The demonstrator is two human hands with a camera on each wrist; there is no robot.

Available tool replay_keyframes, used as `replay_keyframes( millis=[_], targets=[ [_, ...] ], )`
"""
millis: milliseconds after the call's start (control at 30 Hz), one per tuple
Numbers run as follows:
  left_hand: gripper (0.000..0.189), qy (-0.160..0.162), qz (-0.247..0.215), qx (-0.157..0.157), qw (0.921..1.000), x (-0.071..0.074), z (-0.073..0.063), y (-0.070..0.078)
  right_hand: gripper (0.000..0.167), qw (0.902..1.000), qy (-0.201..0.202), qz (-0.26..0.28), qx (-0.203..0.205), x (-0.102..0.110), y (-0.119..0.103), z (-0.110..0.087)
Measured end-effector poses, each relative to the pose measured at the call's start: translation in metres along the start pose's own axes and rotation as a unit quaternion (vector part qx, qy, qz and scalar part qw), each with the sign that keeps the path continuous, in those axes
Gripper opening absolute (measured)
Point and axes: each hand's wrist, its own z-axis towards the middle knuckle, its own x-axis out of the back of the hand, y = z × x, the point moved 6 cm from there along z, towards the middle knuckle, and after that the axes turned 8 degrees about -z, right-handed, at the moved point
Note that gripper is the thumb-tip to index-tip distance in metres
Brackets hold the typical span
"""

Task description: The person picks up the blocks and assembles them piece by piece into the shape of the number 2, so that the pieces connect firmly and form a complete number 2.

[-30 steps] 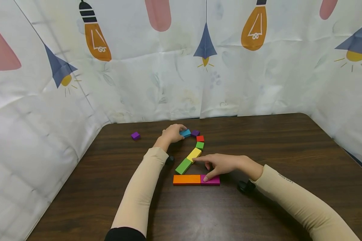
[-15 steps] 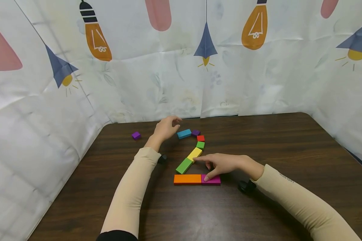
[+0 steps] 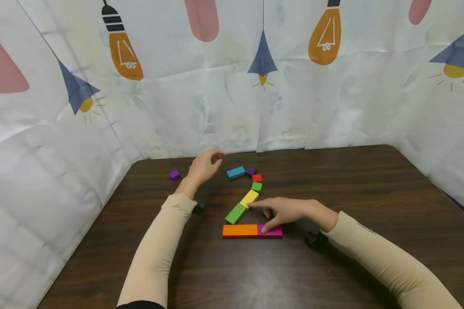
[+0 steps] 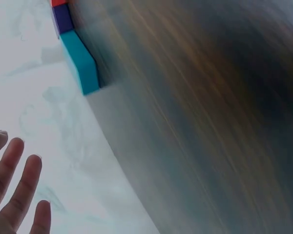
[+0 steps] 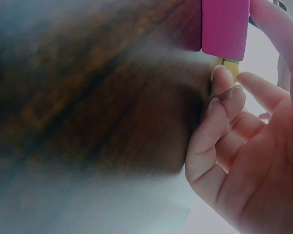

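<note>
Colored wooden blocks lie in a curved line on the brown table. From the far end they run: a blue block [image 3: 236, 172], a dark purple block [image 3: 250, 171], a red block [image 3: 257, 178], a small green block [image 3: 257, 187], a yellow block [image 3: 249, 199] and a longer green block [image 3: 236, 213]. In front, an orange block [image 3: 240, 231] and a magenta block [image 3: 275, 231] form a straight row. My left hand [image 3: 204, 166] hovers left of the blue block, holding nothing. My right hand [image 3: 285, 210] touches the yellow block with its index fingertip; its thumb rests on the magenta block.
A separate purple block [image 3: 174, 174] lies on the table [image 3: 344, 180] at the far left, beyond the left wrist. A white curtain [image 3: 224, 98] printed with lamps hangs behind the table and along its sides.
My left hand has let go of the blue block and moved away to the left. The blue block stays beside the dark purple one. My right hand has not moved.
</note>
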Motion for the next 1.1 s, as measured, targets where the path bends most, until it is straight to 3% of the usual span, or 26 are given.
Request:
replay_keyframes(
  millis=[200,500,833,1000,1100],
  targets=[
    [0.026,0.025,-0.011,0.004,0.9996,0.020,-0.010,-0.015,0.081,1.0000,0.000,0.002,-0.001,-0.001,0.001,0.000],
    [0.027,0.079,-0.022,0.027,0.9962,0.047,-0.027,-0.054,0.081,1.0000,0.005,-0.001,0.004,-0.001,0.001,0.000],
    [0.028,0.143,-0.052,0.084,0.9848,0.074,-0.046,-0.092,0.082,1.0000,0.001,-0.001,0.002,-0.001,0.000,0.000],
    [0.028,0.149,-0.074,0.111,0.9798,0.080,-0.053,-0.108,0.081,1.0000,0.002,-0.004,0.004,-0.001,0.000,0.000],
    [0.033,0.133,-0.119,0.146,0.9730,0.081,-0.058,-0.119,0.081,1.0000,0.001,-0.004,0.004,-0.001,0.000,-0.001]
  ],
)
